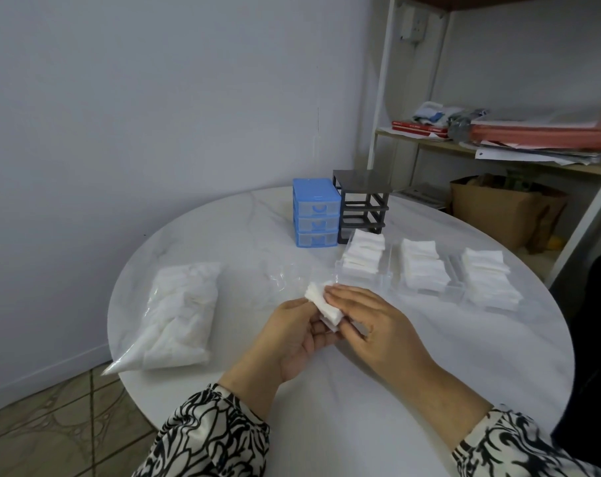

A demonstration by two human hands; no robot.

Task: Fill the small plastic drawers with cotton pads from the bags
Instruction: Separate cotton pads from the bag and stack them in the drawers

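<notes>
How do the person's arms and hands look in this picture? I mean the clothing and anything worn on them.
Both arms wear long sleeves of a white fabric with a bold black swirling print; the left sleeve and the right sleeve end at the wrist. The left hand and the right hand are bare, without gloves. No ring, watch or bracelet shows.

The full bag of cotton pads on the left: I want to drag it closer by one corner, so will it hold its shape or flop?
The bag of cotton pads probably flops: its thin clear plastic sags around loose pads, and one corner tapers limp over the table edge. It looks light for its bulk. On the smooth tabletop it should slide easily, though the pads may shift inside.
</notes>
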